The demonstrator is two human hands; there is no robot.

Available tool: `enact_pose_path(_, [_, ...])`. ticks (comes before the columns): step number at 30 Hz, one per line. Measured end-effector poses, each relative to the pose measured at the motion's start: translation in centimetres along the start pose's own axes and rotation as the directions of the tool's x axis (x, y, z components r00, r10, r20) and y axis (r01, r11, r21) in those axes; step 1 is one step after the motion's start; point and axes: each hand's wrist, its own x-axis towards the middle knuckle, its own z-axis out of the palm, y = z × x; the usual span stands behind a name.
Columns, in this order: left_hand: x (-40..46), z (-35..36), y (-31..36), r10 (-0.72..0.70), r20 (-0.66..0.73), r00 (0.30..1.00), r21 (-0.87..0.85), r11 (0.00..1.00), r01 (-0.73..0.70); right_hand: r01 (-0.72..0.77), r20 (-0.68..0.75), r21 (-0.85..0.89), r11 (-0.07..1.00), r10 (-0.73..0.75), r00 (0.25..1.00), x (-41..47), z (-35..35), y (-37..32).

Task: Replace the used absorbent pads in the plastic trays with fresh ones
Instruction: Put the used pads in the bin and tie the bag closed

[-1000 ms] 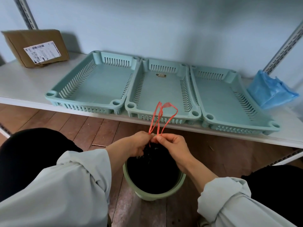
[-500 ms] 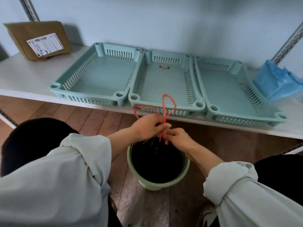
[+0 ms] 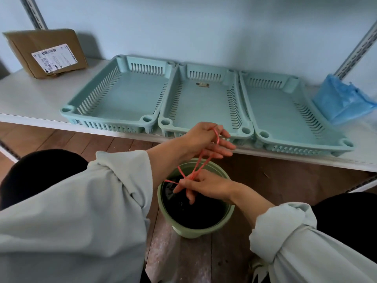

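Observation:
Three teal plastic trays stand side by side on the white shelf (image 3: 30, 94): the left tray (image 3: 114, 117), the middle tray (image 3: 204, 127) and the right tray (image 3: 295, 144). All three show bare bottoms. On the floor below stands a green bin (image 3: 195, 229) lined with a black bag (image 3: 193, 213). A red drawstring (image 3: 201, 160) runs from the bag up to my left hand (image 3: 206, 139), whose straight fingers have the string looped over them. My right hand (image 3: 200, 186) pinches the string low, just above the bag.
A blue plastic packet (image 3: 342, 101) lies at the shelf's right end. A cardboard box (image 3: 44, 52) with a label leans at the far left. Metal shelf uprights (image 3: 359, 43) rise at both sides. Wooden floor lies under the shelf, my knees flanking the bin.
My left hand has risen from the bin's mouth toward the shelf edge, drawing the red string up and taut. My right hand has stayed low over the bag, holding the string.

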Motion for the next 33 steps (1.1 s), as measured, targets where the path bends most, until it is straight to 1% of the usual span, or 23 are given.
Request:
enact_pose_path(1, [0.2,-0.3,0.0,-0.02,0.014,1.0,-0.037,0.999,0.021,0.006,-0.031,0.031,0.999,-0.005,0.999,0.1,0.0,0.1])
enact_pose_path(2, [0.0,-0.8,-0.2,-0.044,0.037,0.998,0.004,0.999,0.044,0.018,-0.087,0.068,0.998,-0.012,0.996,0.1,-0.1,0.2])
enact_pose_path(4, [-0.4,-1.9,-1.1,-0.117,0.115,0.987,0.243,0.966,0.086,0.056,-0.2,0.159,0.986,-0.023,0.98,0.1,-0.7,0.6])
enact_pose_path(5, [-0.8,-2.3,-1.6,-0.149,0.164,0.975,0.358,0.93,0.082,0.062,-0.232,0.203,0.977,-0.014,0.973,0.0,-1.2,0.7])
enact_pose_path(6, [-1.2,-2.5,-2.1,-0.163,0.183,0.969,0.454,0.889,0.063,0.052,-0.248,0.229,0.972,0.006,0.969,-0.1,-1.6,0.8])
enact_pose_path(7, [-1.4,-2.7,-2.7,-0.155,0.146,0.977,0.539,0.841,0.052,0.027,-0.263,0.251,0.968,0.041,0.964,-0.1,-2.0,0.9])
enact_pose_path(9, [-0.9,-3.1,-3.5,-0.093,-0.036,0.995,0.668,0.738,0.093,-0.036,-0.295,0.307,0.951,0.131,0.947,0.2,-2.5,1.4])
enact_pose_path(10, [-0.8,-3.3,-3.7,-0.071,-0.093,0.993,0.696,0.708,0.115,-0.064,-0.3,0.346,0.936,0.175,0.938,0.3,-2.7,1.6])
enact_pose_path(11, [-0.6,-3.7,-3.8,-0.078,-0.118,0.99,0.709,0.691,0.139,-0.086,-0.297,0.38,0.921,0.21,0.932,0.3,-2.9,1.8])
enact_pose_path(13, [-0.9,-4.2,-3.3,-0.168,-0.115,0.979,0.731,0.653,0.198,-0.083,-0.275,0.446,0.891,0.225,0.935,0.1,-3.4,2.1])
enact_pose_path(14, [-1.2,-4.4,-3.0,-0.223,-0.092,0.97,0.744,0.632,0.216,-0.067,-0.258,0.481,0.874,0.214,0.942,-0.1,-3.6,2.1])
enact_pose_path(15, [-1.5,-4.5,-2.9,-0.255,-0.052,0.966,0.753,0.625,0.205,-0.051,-0.243,0.5,0.864,0.197,0.95,-0.4,-3.8,2.2])
enact_pose_path(16, [-1.6,-4.5,-2.8,-0.245,-0.004,0.969,0.741,0.651,0.168,-0.039,-0.238,0.497,0.867,0.179,0.955,-0.6,-4.0,2.2])
enact_pose_path(17, [-1.7,-4.4,-3.0,-0.205,0.048,0.978,0.694,0.711,0.115,-0.03,-0.237,0.481,0.876,0.162,0.958,-0.7,-4.0,2.1])
enact_pose_path(19, [-2.0,-3.8,-3.3,-0.145,0.118,0.982,0.511,0.857,0.065,-0.011,-0.244,0.457,0.889,0.138,0.96,-0.9,-4.0,2.1])
enact_pose_path(20, [-2.0,-3.4,-3.4,-0.134,0.14,0.981,0.443,0.894,0.059,-0.009,-0.248,0.446,0.895,0.133,0.96,-0.9,-4.0,2.0])
enact_pose_path(21, [-2.0,-3.1,-3.6,-0.129,0.151,0.98,0.425,0.904,0.053,-0.012,-0.251,0.433,0.901,0.133,0.959,-1.0,-4.0,2.0])
enact_pose_path(25, [-1.5,-2.6,-4.6,-0.166,0.18,0.969,0.508,0.86,0.053,-0.02,-0.276,0.391,0.92,0.138,0.951,-1.3,-4.4,2.3])
enact_pose_path(28, [-1.2,-2.6,-4.9,-0.182,0.171,0.968,0.535,0.842,0.064,-0.051,-0.276,0.312,0.949,0.142,0.951,-1.5,-4.5,2.2])
enact_pose_path(30, [-1.2,-2.4,-5.0,-0.174,0.153,0.973,0.519,0.852,0.07,-0.11,-0.299,0.199,0.974,0.168,0.94,-1.4,-4.5,2.1])
enact_pose_path(31, [-1.2,-2.3,-5.0,-0.183,0.137,0.974,0.505,0.858,0.09,-0.139,-0.333,0.14,0.98,0.179,0.926,-1.2,-4.5,2.1])
enact_pose_path(33, [-1.3,-2.1,-5.0,-0.211,0.097,0.973,0.468,0.872,0.142,-0.181,-0.465,-0.025,0.983,0.149,0.873,-0.5,-4.4,2.4])
